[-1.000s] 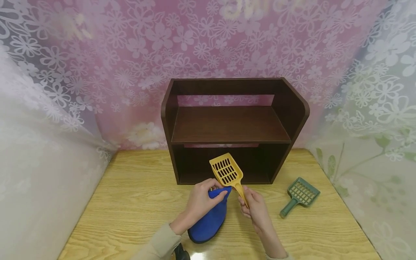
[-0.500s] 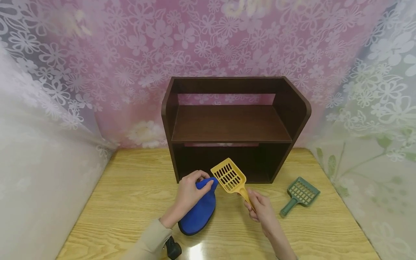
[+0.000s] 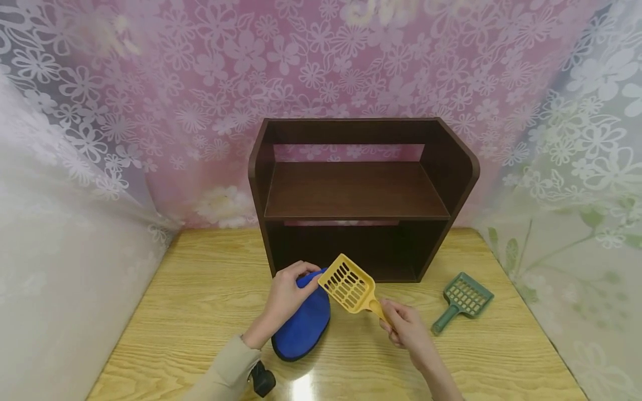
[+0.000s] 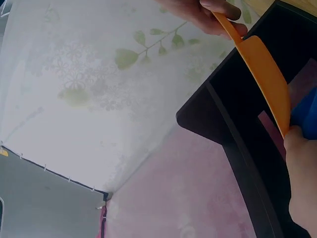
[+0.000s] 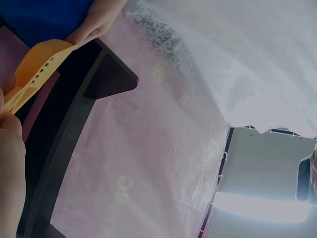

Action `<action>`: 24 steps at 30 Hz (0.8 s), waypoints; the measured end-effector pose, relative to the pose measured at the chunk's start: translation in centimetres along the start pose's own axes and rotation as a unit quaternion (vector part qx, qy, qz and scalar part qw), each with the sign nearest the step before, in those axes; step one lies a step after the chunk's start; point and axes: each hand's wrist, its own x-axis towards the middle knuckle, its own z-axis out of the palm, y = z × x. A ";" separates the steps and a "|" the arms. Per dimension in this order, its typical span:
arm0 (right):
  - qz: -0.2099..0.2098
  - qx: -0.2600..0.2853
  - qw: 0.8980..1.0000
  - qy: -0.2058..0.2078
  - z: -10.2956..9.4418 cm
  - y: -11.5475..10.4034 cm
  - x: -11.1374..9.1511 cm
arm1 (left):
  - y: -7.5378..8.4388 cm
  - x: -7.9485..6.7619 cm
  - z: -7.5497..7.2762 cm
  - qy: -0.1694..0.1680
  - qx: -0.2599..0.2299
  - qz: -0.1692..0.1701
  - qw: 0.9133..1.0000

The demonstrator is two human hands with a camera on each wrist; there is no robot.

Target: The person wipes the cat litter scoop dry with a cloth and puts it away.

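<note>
My right hand (image 3: 406, 328) grips the handle of a yellow slotted litter scoop (image 3: 347, 283), its head pointing up and left. A blue cloth item with a dark edge, like a pouch (image 3: 303, 328), hangs under my left hand (image 3: 288, 289), which pinches its top between thumb and fingers. In the head view the scoop's front corner overlaps the left thumb and the blue cloth. The left wrist view has the scoop (image 4: 265, 74) edge-on, its tip right at the left thumb and the cloth (image 4: 308, 114). A green litter scoop (image 3: 463, 301) lies on the table to the right.
A dark brown two-tier shelf (image 3: 357, 189) stands at the back of the wooden table (image 3: 200, 312), just beyond both hands. Patterned curtains (image 3: 210, 83) enclose the back and sides. A small black device (image 3: 263, 380) sits at the left wrist.
My left hand has carried the blue cloth left, away from the scoop's neck. The yellow scoop has swung lower, and its front corner now overlaps the left thumb. The green scoop stays put.
</note>
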 end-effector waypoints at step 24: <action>-0.020 -0.009 0.999 -0.037 -0.5 -0.1 0.4 | -0.7 -0.3 -0.4 -0.079 -0.121 -0.029 0.989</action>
